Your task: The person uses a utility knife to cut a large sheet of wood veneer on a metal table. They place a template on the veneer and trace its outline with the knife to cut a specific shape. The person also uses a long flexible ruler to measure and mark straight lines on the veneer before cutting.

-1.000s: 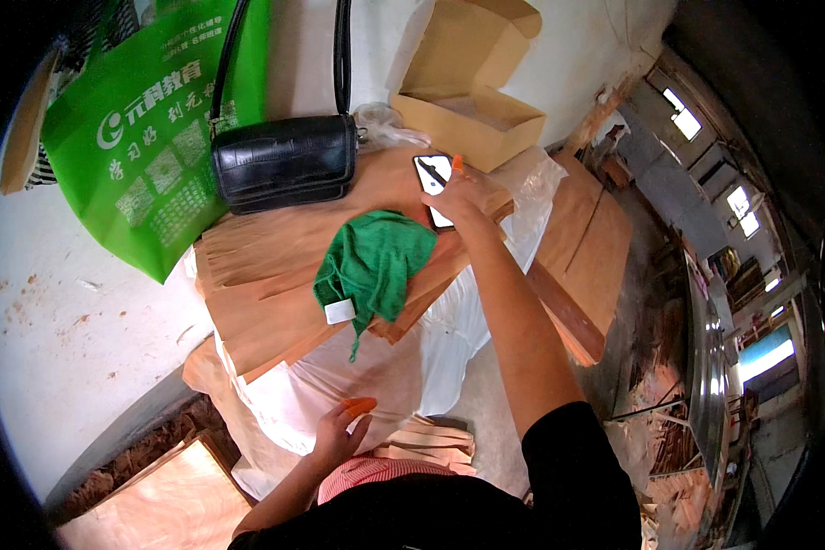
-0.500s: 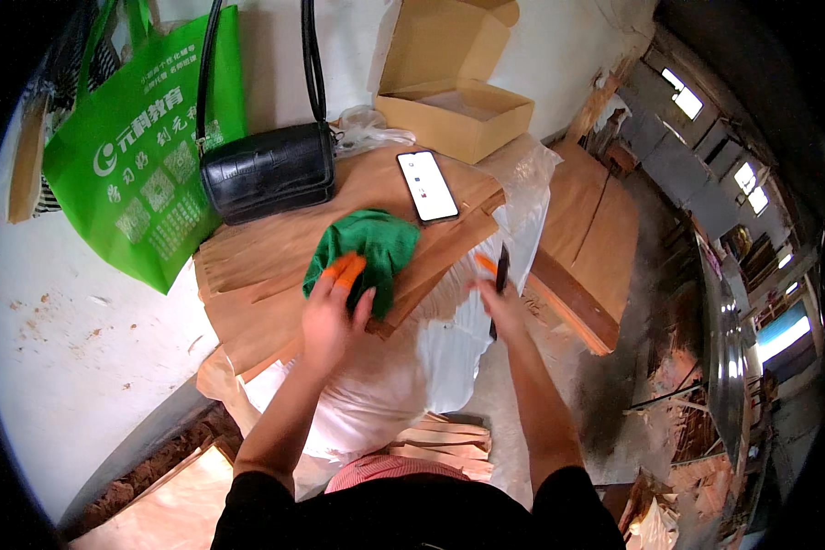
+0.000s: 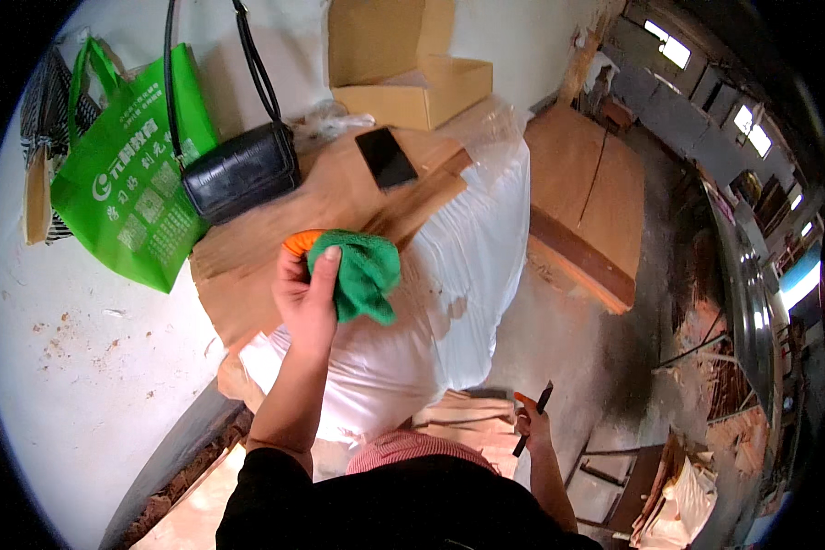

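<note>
My left hand [image 3: 307,293] is closed around a green cloth [image 3: 367,275], lifted just above the brown wooden boards [image 3: 247,275]. A black phone [image 3: 386,157] lies face down on the boards further back. My right hand [image 3: 533,422] hangs low at my side and grips a thin dark stick-like tool [image 3: 533,426]. The boards rest on a bulky white sack [image 3: 467,275].
A black shoulder bag [image 3: 238,174] and a green shopping bag [image 3: 128,197] lean against the white wall behind the boards. An open cardboard box [image 3: 412,87] stands at the back. Large wooden panels [image 3: 587,202] lie on the floor to the right.
My left hand has picked the green cloth up off the boards. My right hand left the phone on the boards and dropped down to my side with the thin tool.
</note>
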Demonstrator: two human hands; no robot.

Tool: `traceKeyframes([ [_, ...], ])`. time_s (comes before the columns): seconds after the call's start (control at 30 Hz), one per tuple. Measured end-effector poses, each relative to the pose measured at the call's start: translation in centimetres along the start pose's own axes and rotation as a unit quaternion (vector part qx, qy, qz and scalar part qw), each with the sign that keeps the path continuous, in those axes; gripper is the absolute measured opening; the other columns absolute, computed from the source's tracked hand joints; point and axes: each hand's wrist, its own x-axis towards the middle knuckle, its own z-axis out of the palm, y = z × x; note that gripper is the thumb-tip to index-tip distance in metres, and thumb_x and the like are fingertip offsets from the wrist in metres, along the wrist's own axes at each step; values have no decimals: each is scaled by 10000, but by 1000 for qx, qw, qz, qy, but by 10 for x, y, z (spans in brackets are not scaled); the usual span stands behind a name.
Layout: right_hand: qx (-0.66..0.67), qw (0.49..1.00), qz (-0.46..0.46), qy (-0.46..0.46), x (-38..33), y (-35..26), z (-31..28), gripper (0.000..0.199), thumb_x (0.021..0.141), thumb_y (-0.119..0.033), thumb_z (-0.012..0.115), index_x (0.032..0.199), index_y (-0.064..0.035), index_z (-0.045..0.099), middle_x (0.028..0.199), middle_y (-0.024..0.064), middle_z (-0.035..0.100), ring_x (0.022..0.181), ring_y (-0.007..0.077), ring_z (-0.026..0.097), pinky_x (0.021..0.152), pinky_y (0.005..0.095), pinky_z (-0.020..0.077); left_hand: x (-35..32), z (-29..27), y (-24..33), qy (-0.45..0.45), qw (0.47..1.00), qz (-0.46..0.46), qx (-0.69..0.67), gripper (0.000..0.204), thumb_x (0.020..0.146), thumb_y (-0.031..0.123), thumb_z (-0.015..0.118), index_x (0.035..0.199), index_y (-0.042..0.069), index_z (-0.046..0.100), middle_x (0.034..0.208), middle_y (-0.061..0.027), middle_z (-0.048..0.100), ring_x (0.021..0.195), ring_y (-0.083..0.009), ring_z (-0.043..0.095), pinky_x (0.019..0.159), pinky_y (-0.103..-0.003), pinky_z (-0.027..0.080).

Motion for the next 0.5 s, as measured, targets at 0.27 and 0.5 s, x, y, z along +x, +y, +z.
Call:
traceKeyframes([
  [0.27,25,997,73,-16,-8,40,-14,256,802,-231,499,995,-73,558,527,-52,373,343,21,231,315,177,162,-108,60,92,-158,746,-315,-565,330,827,339,411,875,18,470,784,-63,548,701,-208,544,606,-349,443],
  [0.5,42,994,95,-29,-46,64,-49,260,839,-180,437,1049,-53,522,616,-9,455,357,21,230,324,177,169,-186,136,102,-340,500,-321,-729,357,828,326,413,915,-18,452,833,-111,530,744,-245,536,640,-364,437],
])
